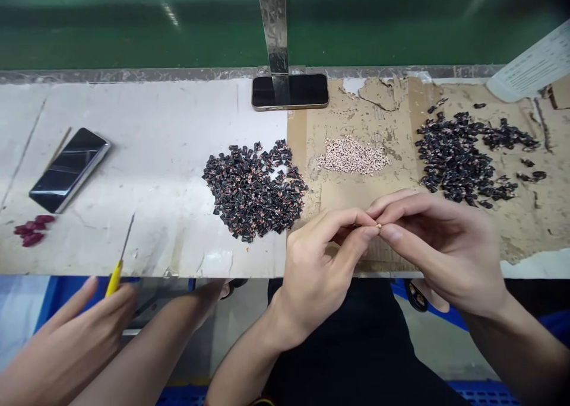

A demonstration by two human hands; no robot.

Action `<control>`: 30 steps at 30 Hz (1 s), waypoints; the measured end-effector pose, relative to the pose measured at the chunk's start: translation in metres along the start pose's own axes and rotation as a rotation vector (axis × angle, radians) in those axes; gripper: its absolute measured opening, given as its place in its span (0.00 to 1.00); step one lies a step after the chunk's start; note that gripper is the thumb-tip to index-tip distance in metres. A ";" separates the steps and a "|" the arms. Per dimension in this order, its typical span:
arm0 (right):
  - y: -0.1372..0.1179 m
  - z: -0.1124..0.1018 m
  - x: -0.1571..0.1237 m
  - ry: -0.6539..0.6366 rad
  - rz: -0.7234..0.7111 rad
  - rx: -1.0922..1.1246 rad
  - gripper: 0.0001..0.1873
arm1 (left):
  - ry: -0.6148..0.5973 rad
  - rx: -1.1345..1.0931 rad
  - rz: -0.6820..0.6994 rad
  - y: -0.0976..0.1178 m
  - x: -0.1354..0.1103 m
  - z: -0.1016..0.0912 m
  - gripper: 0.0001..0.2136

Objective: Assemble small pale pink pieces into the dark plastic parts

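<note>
— Left hand (320,257): what has it got?
— Thumb and forefinger are closed on a tiny pale piece (379,226), on the near side of the pale pile (351,155), towards the person.
— And the right hand (440,246)?
— It is pinched on the same piece from the opposite side, fingertips meeting. The piece is too small to tell its long axis.

A bench (155,127) is stretching across the frame, white at left, with torn cardboard (529,222) at right. A heap of black parts (253,192) is lying at centre, with pale pins (351,155) beside it and another black heap (458,156) far right. One phone (69,168) is lying at left, a second phone (289,91) at top centre, and red pieces (31,231) at lower left.
</note>
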State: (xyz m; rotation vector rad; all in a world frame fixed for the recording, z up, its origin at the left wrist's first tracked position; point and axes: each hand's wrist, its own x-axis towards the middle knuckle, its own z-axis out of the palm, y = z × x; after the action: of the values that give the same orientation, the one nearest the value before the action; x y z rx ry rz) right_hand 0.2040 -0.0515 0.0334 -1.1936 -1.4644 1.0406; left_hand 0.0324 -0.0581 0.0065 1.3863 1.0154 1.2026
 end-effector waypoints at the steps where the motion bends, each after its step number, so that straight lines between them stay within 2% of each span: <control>1: -0.001 -0.001 0.000 -0.015 0.002 -0.007 0.08 | -0.004 0.018 0.010 0.001 0.000 -0.001 0.02; 8: -0.001 -0.005 -0.013 -0.009 -0.051 -0.077 0.09 | -0.008 0.089 0.050 0.004 -0.008 0.002 0.04; 16: 0.010 -0.014 -0.029 -0.050 -0.100 -0.207 0.09 | -0.065 -0.014 -0.053 -0.004 -0.017 0.006 0.03; 18: 0.015 -0.020 -0.030 -0.011 -0.112 -0.264 0.10 | -0.031 -0.020 -0.100 -0.007 -0.019 0.003 0.04; 21: 0.026 -0.028 -0.030 0.046 -0.169 -0.488 0.09 | 0.042 -0.039 -0.165 -0.012 -0.023 -0.005 0.08; 25: 0.037 -0.030 -0.030 -0.023 -0.255 -0.782 0.08 | 0.114 -0.062 -0.254 -0.014 -0.026 -0.012 0.11; 30: 0.040 -0.025 -0.028 -0.041 -0.337 -0.858 0.10 | 0.198 -0.087 -0.292 -0.011 -0.024 -0.013 0.06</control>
State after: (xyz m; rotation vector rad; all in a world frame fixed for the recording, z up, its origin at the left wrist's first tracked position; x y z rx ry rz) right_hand 0.2383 -0.0713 -0.0047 -1.4131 -2.1477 0.1763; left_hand 0.0161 -0.0778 -0.0079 1.0240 1.2415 1.1640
